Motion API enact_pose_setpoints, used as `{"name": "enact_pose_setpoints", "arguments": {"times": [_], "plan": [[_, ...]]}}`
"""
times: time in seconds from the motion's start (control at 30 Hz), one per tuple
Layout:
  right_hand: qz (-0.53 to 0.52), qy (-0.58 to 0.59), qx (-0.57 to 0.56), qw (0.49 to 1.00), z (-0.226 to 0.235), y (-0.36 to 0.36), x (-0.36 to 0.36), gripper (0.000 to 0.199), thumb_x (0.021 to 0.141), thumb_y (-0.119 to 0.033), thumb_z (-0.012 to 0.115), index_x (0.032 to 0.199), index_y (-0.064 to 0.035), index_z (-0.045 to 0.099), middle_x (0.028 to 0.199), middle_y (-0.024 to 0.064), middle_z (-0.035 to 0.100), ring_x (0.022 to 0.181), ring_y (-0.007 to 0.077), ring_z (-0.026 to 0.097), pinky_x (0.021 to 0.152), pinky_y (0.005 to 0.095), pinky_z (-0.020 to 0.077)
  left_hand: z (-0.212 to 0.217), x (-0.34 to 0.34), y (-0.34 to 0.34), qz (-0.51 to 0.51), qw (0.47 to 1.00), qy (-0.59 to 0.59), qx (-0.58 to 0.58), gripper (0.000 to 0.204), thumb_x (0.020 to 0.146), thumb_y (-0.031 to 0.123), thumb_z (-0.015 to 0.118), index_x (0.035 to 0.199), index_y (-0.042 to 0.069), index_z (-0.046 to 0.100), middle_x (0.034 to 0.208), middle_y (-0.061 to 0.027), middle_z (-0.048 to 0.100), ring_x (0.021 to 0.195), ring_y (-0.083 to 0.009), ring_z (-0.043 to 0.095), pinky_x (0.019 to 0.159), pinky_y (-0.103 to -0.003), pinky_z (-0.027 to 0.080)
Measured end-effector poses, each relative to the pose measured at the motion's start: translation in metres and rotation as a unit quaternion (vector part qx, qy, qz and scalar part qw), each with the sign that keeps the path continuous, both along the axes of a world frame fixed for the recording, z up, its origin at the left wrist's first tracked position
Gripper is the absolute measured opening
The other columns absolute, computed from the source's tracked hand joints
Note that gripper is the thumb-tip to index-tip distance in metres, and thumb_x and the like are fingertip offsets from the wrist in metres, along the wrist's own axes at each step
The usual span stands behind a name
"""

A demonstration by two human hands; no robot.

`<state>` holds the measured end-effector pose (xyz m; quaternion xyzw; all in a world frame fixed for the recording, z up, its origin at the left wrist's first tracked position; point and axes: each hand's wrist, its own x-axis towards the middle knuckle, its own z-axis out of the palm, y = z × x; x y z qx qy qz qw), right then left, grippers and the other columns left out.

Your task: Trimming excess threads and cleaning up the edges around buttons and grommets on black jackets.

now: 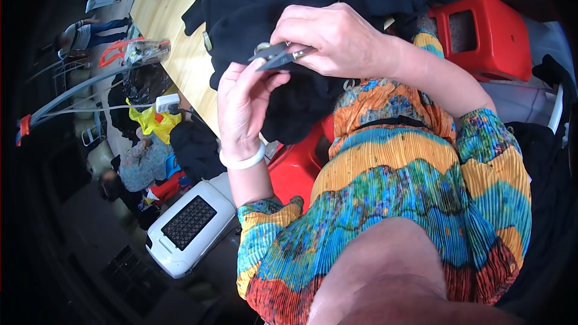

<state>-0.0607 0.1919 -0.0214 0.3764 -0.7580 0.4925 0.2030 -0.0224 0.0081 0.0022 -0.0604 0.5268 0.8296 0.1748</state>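
Right up by my fingers are some small, dark metal snips with two pointed blades (280, 60), held up over the black cloth. My right hand (334, 33) has them, with its fingers bent tight around the handle end. My left hand (244, 102) comes up from below, fingers half curled, and its tips are right at the blades. I can't tell if those tips pinch anything, because whatever might be there is too small to see.

I think this is the handling part, with the snips held close to look at or use. The next move needs slow, steady hands, and left fingertips kept out from between the blades.

Around my left wrist is a smooth white ring-shaped bangle (242, 157). Behind my hands, a big heap of soft black cloth (253, 15) lies on a pale wooden table with a straight edge (171, 12). Farther out, a shiny red plastic stool (512, 42) is on my right, and a white box with a black mesh panel (220, 195) is on my left.
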Motion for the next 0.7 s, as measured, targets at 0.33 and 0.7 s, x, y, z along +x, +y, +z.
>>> {"name": "enact_pose_setpoints", "arguments": {"times": [0.33,0.7], "plan": [[-0.06,-0.288,-0.088,0.952,0.05,0.01,-0.008,0.017,0.077,-0.016,0.058,0.089,-0.0031,0.054,0.074,0.01,0.055,0.066,0.021,0.055,0.061,0.0297,0.0447,-0.018,0.016,-0.003,0.033,0.976,0.08,0.198,0.028,0.084,0.015,0.054,0.108,0.003,0.05,0.101,-0.0099,0.057,0.083,-0.0248,0.057,0.062,-0.033,0.049],[0.099,-0.295,-0.154,0.938,0.017,0.007,0.034,0.021,0.079,-0.02,0.06,0.083,-0.001,0.053,0.058,0.0062,0.052,0.049,0.0143,0.05,0.047,0.0265,0.0369,-0.012,0.015,0.011,0.063,0.973,0.195,0.102,0.028,0.079,0.016,0.062,0.102,0.004,0.054,0.094,-0.0076,0.059,0.083,-0.0206,0.057,0.072,-0.033,0.048]]}}
